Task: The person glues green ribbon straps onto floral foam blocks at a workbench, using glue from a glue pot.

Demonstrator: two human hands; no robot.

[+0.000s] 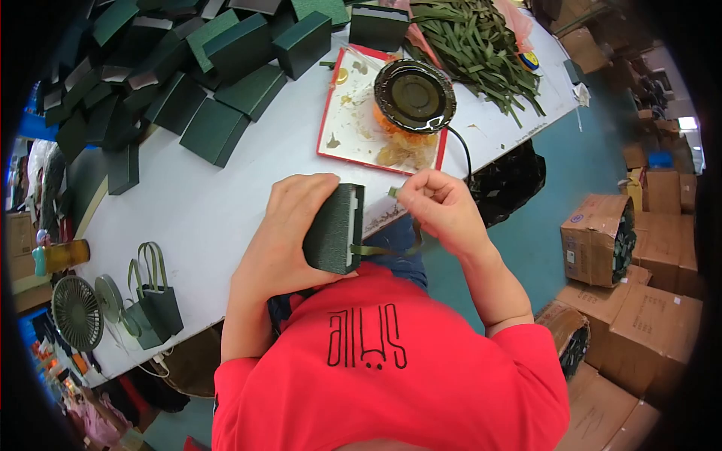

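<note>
My left hand [280, 233] is wrapped around a dark green box [329, 229], held above the table's front edge with its narrow pale-lined side turned right. From the lower end of that side a green ribbon [368, 249] hangs in a loop. My right hand [445, 207] pinches the ribbon's free end between thumb and fingertips, a little right of the box. Beyond both hands stands a round black pot [415, 94] of dark liquid, apart from them. It rests on a red-rimmed white tray [342, 113] marked with amber residue.
Many dark green boxes [214, 131] are piled at the back left. Loose green ribbons [477, 49] lie at the back right. A small fan [77, 312] and green handled bags [154, 312] stand left. A black cable [465, 150] crosses the table edge; cartons [594, 237] stack right.
</note>
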